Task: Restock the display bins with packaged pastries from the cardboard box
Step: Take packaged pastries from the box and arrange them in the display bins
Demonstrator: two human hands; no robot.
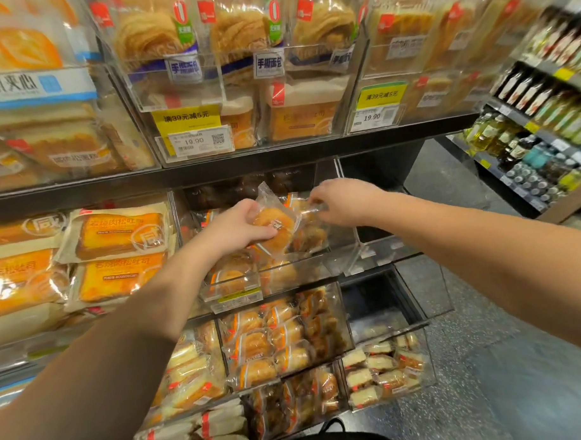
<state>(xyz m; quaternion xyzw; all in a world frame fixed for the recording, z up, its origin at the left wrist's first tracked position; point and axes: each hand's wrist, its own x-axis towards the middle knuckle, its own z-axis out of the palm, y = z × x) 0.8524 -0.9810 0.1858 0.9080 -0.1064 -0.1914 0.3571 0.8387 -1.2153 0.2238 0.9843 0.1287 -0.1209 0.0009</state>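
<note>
The left hand (pixel 240 226) grips a wrapped pastry (pixel 276 225) from its left side, directly over the middle bin (pixel 284 269) — the wrapper's long axis tilts up-left. The right hand (pixel 343 203) pinches the wrapper's right edge, equally near.

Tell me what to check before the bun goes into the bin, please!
1. Left hand grips the wrapped bun: ok.
2. Right hand pinches the wrapper's edge: ok.
3. Bun is over the clear bin with matching buns: ok.
4. Bin has space on top: ok.
5. Wrapper sealed, not torn: cannot tell.
6. Cardboard box in reach: cannot tell, it's out of view.
</note>
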